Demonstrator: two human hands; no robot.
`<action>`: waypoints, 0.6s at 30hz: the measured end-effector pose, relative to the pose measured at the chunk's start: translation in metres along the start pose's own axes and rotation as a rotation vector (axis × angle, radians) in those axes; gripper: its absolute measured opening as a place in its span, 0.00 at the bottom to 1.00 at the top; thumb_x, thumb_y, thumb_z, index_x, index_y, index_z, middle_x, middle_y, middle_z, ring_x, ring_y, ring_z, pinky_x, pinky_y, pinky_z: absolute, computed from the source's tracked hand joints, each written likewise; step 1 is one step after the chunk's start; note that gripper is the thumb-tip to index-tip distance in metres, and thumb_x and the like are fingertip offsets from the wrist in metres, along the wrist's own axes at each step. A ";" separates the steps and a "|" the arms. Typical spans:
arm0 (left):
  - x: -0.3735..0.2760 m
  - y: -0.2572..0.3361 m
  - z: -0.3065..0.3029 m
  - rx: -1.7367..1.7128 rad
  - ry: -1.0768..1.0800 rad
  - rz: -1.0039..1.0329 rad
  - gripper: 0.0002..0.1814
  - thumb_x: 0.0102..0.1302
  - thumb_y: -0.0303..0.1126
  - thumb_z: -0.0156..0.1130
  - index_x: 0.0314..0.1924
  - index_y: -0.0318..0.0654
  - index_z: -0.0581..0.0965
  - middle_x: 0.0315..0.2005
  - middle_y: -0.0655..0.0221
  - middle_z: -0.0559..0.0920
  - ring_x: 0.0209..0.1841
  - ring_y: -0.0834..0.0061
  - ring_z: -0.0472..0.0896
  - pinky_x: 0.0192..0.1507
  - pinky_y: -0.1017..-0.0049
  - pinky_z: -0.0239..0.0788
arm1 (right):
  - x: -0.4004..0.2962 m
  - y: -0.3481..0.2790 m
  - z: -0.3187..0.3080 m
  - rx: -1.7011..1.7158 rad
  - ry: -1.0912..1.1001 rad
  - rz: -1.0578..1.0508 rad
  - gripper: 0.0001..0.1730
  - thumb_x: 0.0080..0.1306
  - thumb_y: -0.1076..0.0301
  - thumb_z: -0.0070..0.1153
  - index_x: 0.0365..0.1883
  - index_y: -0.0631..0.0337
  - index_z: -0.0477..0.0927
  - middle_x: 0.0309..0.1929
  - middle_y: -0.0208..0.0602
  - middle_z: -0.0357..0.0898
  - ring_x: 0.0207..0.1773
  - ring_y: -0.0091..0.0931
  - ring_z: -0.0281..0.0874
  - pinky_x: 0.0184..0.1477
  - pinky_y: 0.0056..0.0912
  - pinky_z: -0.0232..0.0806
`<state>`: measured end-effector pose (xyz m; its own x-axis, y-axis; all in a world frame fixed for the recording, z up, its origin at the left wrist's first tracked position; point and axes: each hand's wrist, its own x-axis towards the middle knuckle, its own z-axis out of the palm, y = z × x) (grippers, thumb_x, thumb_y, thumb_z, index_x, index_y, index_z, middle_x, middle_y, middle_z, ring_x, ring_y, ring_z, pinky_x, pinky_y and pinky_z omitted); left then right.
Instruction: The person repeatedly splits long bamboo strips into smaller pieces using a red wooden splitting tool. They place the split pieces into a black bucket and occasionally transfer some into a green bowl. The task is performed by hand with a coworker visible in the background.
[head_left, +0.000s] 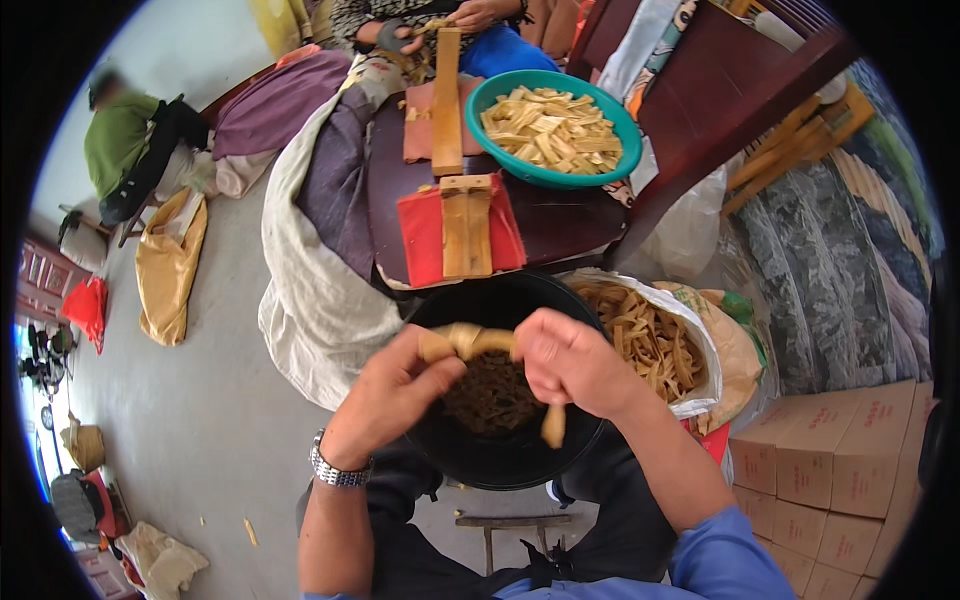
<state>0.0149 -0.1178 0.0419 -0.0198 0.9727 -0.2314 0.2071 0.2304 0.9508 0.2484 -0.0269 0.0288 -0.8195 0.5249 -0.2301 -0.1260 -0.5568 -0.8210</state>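
Note:
Above a black bucket (510, 469) my left hand (397, 390) grips one end of a pale brown, bent strip (491, 343) of what looks like plant material. My right hand (574, 364) closes on the strip's other side, and a short end hangs below its fingers. Part of the strip is blurred. Dark brown pieces (495, 397) lie in the bucket between my knees. Just beyond it, a wooden block (466, 240) rests on a red cloth (424, 232) at the edge of a dark red wooden chair seat.
On the seat stand a teal basin (555, 178) of pale cut pieces and an upright wooden board (447, 105). A white sack (709, 360) of brown strips adjoins the bucket. Cardboard boxes (810, 450) are stacked right. Another person's hands (472, 15) work opposite; a person in green (116, 142) sits far left.

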 end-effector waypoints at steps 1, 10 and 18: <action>0.004 -0.006 0.001 -0.065 0.018 -0.013 0.15 0.73 0.33 0.66 0.53 0.33 0.75 0.39 0.73 0.81 0.41 0.82 0.79 0.45 0.77 0.74 | 0.000 -0.004 -0.003 0.177 -0.009 -0.016 0.13 0.81 0.61 0.47 0.51 0.63 0.72 0.30 0.29 0.74 0.30 0.19 0.73 0.35 0.22 0.67; 0.016 -0.002 0.044 -0.237 -0.333 -0.189 0.26 0.80 0.39 0.54 0.69 0.32 0.62 0.52 0.64 0.78 0.53 0.72 0.81 0.59 0.71 0.74 | 0.017 0.024 0.001 -0.760 0.358 -0.570 0.13 0.73 0.63 0.62 0.49 0.63 0.83 0.60 0.41 0.78 0.58 0.27 0.79 0.61 0.30 0.70; 0.025 -0.012 0.060 -0.839 -0.287 -0.090 0.12 0.80 0.34 0.53 0.56 0.35 0.72 0.38 0.64 0.83 0.44 0.66 0.86 0.52 0.68 0.80 | 0.016 0.017 0.000 -0.454 0.429 -0.310 0.17 0.77 0.61 0.56 0.54 0.64 0.84 0.66 0.40 0.77 0.66 0.26 0.74 0.66 0.32 0.66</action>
<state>0.0706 -0.0981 0.0121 0.2680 0.9311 -0.2475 -0.5702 0.3604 0.7383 0.2328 -0.0283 0.0111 -0.4783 0.8762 -0.0590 0.0040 -0.0650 -0.9979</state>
